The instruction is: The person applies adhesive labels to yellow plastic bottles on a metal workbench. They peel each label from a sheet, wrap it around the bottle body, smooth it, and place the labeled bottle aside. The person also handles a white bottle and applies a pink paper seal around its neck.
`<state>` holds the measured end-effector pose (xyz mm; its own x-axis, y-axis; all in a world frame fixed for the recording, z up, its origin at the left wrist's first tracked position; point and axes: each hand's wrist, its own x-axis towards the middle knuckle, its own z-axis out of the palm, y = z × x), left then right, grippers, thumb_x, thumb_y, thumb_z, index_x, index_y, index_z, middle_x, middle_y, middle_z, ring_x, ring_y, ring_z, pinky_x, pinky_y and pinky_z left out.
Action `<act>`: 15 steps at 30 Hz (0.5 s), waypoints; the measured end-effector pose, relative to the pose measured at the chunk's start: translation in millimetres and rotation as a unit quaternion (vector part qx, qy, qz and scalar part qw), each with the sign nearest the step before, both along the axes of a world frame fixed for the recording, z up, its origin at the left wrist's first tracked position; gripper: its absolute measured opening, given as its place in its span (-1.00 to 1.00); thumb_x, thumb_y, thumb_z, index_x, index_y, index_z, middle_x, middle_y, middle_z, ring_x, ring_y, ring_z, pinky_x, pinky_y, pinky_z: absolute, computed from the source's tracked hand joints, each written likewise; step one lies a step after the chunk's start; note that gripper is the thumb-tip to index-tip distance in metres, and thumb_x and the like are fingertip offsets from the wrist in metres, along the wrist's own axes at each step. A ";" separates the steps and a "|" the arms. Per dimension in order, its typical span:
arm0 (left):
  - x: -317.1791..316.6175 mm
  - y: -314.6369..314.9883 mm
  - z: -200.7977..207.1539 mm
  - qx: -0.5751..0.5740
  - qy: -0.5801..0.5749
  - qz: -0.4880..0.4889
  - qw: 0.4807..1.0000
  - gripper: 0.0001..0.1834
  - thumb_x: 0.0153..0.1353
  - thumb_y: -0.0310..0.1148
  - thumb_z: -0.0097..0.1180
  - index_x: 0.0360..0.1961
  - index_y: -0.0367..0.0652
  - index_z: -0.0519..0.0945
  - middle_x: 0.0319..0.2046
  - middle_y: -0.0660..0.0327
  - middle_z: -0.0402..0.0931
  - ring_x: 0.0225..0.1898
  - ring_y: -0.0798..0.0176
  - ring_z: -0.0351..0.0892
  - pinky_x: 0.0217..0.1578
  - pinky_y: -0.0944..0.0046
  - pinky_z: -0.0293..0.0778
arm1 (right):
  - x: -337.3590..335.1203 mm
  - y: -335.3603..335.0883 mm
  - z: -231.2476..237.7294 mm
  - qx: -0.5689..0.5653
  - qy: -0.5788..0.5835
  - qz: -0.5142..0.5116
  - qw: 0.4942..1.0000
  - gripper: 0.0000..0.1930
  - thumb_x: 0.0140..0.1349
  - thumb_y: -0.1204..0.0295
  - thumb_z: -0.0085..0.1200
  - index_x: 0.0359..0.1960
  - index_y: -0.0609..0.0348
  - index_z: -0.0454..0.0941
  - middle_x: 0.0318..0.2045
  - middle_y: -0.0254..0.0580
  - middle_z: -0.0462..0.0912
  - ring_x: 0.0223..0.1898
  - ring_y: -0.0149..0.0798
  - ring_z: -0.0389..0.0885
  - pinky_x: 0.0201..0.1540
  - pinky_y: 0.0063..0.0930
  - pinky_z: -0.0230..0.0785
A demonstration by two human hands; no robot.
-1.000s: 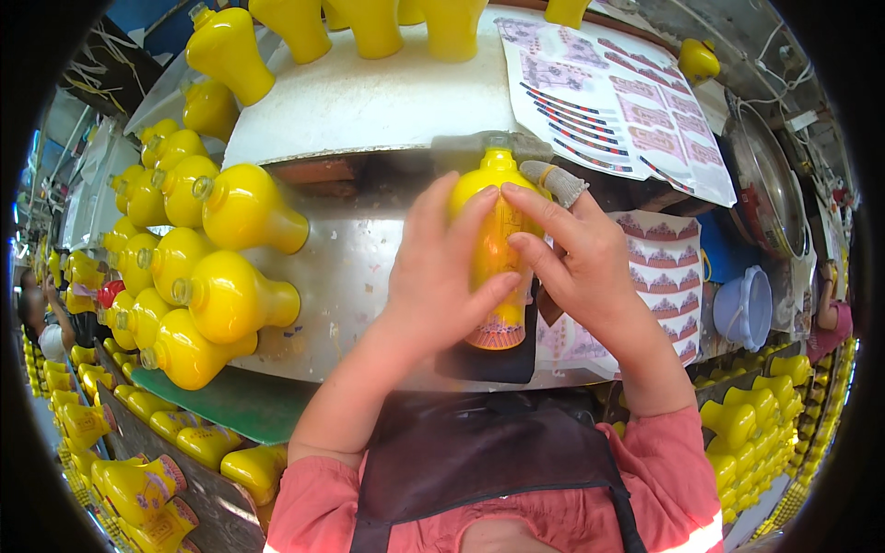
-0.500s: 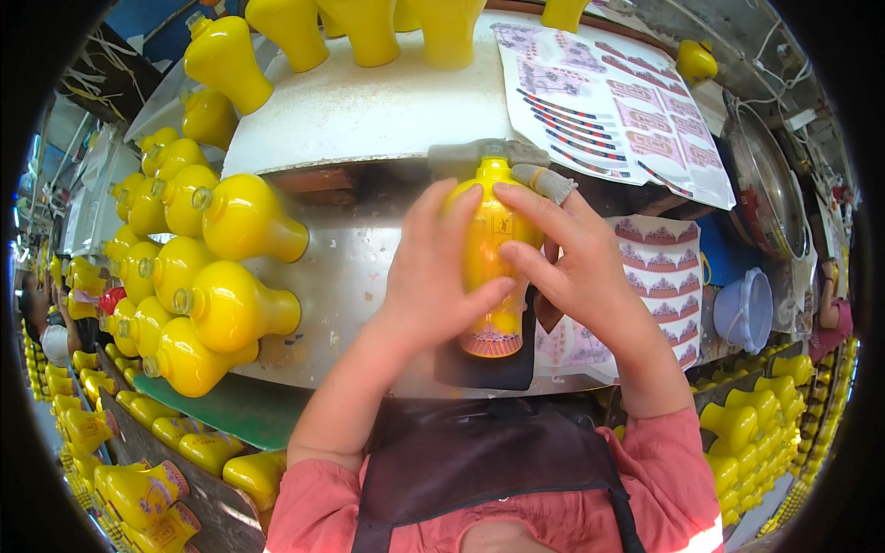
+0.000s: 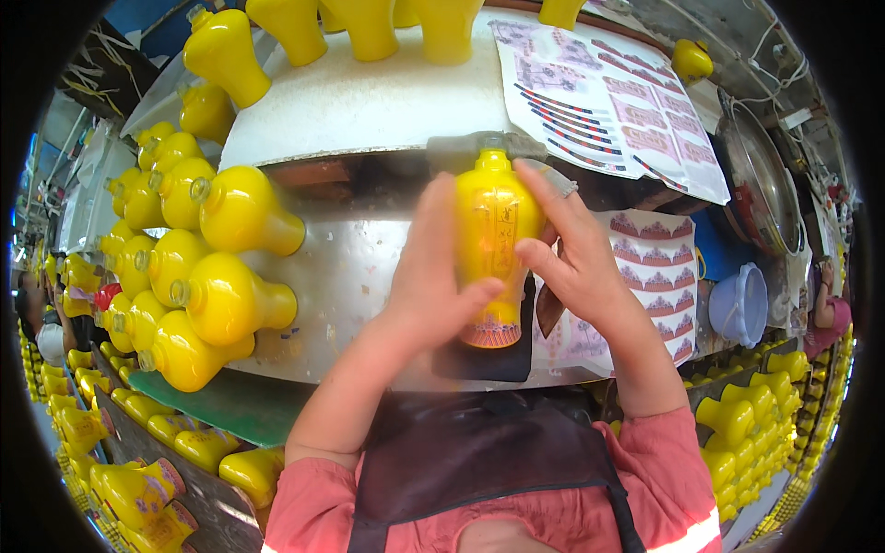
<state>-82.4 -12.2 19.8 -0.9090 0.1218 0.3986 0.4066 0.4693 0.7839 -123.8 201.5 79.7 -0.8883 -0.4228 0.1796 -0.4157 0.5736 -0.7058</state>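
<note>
A glossy yellow bottle with a clear neck lies between my hands, its neck pointing away from me. Dark written characters run down its front, and a purple patterned band rings its base. My right hand is closed round the bottle's right side, with the thumb on its front. A grey cloth band shows at that hand's fingers. My left hand, blurred, lies along the left side, fingers straight and thumb reaching over the lower front. Under the base is a dark pad; a grey block is behind the neck.
Several plain yellow bottles lie stacked at left; others stand along the back. Sheets of printed decals are at far right and beside my right forearm. Farther right are a light-blue bucket and a round metal pan.
The bottle has turned, so the written characters now show more fully. My left fingers have slid off its front to its left side; the right fingers have shifted toward its right edge.
</note>
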 end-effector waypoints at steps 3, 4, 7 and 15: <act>11.5 2.0 -18.2 0.214 -0.088 -0.013 0.973 0.11 0.20 0.01 0.29 0.56 -0.30 -0.06 0.49 -0.20 0.01 0.48 -0.23 0.12 0.45 -0.08 0.12 | 12.4 2.2 -13.3 -0.049 -0.053 -0.021 0.997 -0.04 0.14 0.15 0.34 0.56 0.01 0.13 -0.16 0.01 0.56 -0.34 -0.11 0.62 -0.13 -0.25 0.46; 15.5 2.6 -24.3 0.209 -0.093 -0.012 0.973 0.08 0.24 0.00 0.25 0.56 -0.30 -0.07 0.48 -0.18 0.03 0.47 -0.19 0.16 0.44 -0.07 0.13 | 16.7 3.5 -18.6 -0.065 -0.066 -0.027 0.995 0.02 0.11 0.15 0.36 0.58 0.05 0.07 -0.11 0.01 0.56 -0.33 -0.12 0.63 -0.11 -0.26 0.46; 28.7 3.7 -36.6 0.236 -0.144 -0.023 0.961 -0.05 0.32 -0.17 0.13 0.59 -0.20 -0.08 0.41 -0.08 0.15 0.35 -0.03 0.33 0.39 -0.02 0.24 | 24.4 10.8 -31.8 -0.121 -0.164 -0.036 0.978 0.04 0.08 0.32 0.35 0.59 0.11 0.02 0.28 0.08 0.47 -0.28 -0.31 0.64 -0.09 -0.42 0.49; 32.0 8.6 -31.3 0.354 -0.138 -0.074 0.922 -0.11 0.38 -0.22 0.13 0.59 -0.14 -0.07 0.45 0.01 0.14 0.38 0.05 0.32 0.37 0.01 0.28 | 35.2 6.7 -47.8 -0.221 -0.224 -0.033 0.949 0.03 0.18 0.45 0.26 0.62 0.12 -0.14 0.47 0.05 0.29 -0.28 -0.49 0.57 -0.12 -0.54 0.50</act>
<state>-50.4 -3.6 -11.5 -0.9820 0.0512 0.1821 0.1644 -0.2445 0.9556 -88.6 208.2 31.9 -0.9394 -0.3346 -0.0745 0.0085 0.1947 -0.9808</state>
